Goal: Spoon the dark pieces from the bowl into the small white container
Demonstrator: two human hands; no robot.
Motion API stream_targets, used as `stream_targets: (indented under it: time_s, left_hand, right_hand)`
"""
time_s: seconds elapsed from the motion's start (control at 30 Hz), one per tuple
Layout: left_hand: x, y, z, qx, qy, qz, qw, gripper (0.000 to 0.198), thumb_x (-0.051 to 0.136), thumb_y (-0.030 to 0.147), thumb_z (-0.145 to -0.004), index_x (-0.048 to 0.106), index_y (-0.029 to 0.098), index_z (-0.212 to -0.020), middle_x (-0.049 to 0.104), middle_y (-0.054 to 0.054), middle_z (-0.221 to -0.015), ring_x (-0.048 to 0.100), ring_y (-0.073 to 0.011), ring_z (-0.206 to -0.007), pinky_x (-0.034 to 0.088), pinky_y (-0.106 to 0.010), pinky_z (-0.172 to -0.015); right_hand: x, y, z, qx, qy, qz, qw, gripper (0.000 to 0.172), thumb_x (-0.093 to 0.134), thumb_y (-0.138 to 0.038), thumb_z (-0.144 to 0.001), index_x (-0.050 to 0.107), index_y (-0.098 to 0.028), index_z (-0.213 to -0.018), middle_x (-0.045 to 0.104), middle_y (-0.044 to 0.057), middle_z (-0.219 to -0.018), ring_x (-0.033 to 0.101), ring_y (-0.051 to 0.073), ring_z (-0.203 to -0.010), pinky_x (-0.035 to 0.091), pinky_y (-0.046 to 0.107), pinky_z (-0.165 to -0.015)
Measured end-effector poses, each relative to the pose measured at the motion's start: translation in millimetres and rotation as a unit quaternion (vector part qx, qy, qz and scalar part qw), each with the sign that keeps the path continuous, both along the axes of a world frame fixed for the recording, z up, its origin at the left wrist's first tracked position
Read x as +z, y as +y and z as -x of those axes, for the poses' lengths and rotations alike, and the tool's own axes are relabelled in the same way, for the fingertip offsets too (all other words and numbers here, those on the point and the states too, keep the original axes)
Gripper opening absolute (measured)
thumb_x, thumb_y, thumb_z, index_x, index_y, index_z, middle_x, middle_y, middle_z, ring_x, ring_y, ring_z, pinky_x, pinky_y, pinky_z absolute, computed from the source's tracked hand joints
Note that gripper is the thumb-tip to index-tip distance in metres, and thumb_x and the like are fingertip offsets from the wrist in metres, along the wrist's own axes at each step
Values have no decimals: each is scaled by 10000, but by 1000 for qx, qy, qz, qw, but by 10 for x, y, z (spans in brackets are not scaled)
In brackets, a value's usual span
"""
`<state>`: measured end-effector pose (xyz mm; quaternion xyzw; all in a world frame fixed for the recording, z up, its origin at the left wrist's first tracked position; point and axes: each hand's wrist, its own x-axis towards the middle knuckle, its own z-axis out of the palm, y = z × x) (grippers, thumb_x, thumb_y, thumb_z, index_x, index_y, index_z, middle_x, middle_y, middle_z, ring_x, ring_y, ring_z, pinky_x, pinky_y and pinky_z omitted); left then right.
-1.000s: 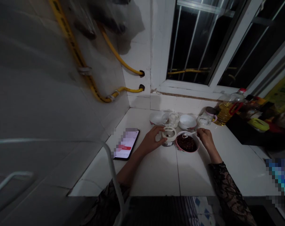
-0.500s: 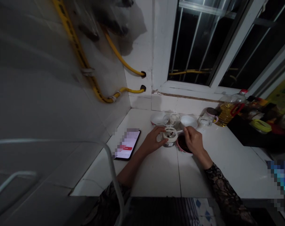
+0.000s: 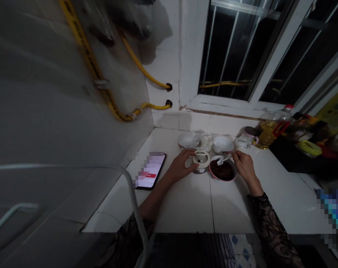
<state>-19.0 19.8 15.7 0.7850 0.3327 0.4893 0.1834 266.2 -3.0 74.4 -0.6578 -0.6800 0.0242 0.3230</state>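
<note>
My left hand (image 3: pixel 181 164) is wrapped round a small clear jar with a white rim (image 3: pixel 200 161) that stands on the white counter (image 3: pixel 185 204). My right hand (image 3: pixel 244 165) pinches the handle of a small white spoon (image 3: pixel 222 160), whose bowl hovers over a pink-rimmed bowl of dark red contents (image 3: pixel 222 170) just right of the jar.
A lit phone (image 3: pixel 150 170) lies left of my hands. Behind the jar stand white bowls (image 3: pixel 223 144), small jars (image 3: pixel 242 143) and an oil bottle (image 3: pixel 271 130) by the window sill. Yellow hoses (image 3: pixel 141 67) run along the wall. Dark clutter fills the right side.
My right hand carried the spoon left to the jar's mouth, then swung back right over the dark red bowl. The left hand stayed on the jar.
</note>
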Motion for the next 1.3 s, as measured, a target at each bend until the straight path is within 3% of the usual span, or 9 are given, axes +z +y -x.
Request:
stream_targets:
  time_s: [0.2,0.43,0.7,1.1,1.3]
  left_hand:
    - [15,-8,13,-10,1,-1,1000,263,701,279,-848,601,224,-1085,645,-105,-1235,633,-252,-1177,542,-433,-979]
    - [8,-3,13,-8,-1,0,1000,268,702,291,-850,602,224,-1089,650,-105,-1223,640,-249,-1164,539,-435,-990]
    - [19,-16,13,-4,1,-1,1000,268,706,296,-847,611,227,-1087,659,-102,-1220,650,-247,-1147,551,-422,-974]
    - [-17,2,13,-6,2,8,1000,283,699,316,-855,603,224,-1105,642,-116,-1243,636,-251,-1161,546,-439,-981]
    - [1,-9,10,-2,4,10,1000,269,703,307,-849,612,224,-1088,651,-108,-1229,639,-254,-1164,541,-438,-988]
  right_hand:
    - [-62,25,104,24,2,54,998,386,408,-425,-903,693,-207,-759,706,69,-701,614,207,-692,377,281,-630]
    - [-75,75,-12,-3,88,60,994,404,397,-487,-839,545,-224,-572,590,38,-546,527,188,-581,332,282,-555]
    - [-117,93,-7,8,79,88,993,418,414,-512,-828,621,-216,-616,633,49,-585,563,208,-618,348,293,-574]
    - [-128,125,-37,14,146,101,984,383,452,-529,-757,529,-229,-531,541,8,-500,507,177,-559,327,282,-550]
    - [-106,121,-57,-4,183,70,981,400,455,-562,-713,509,-225,-506,499,-2,-482,458,153,-531,316,282,-544]
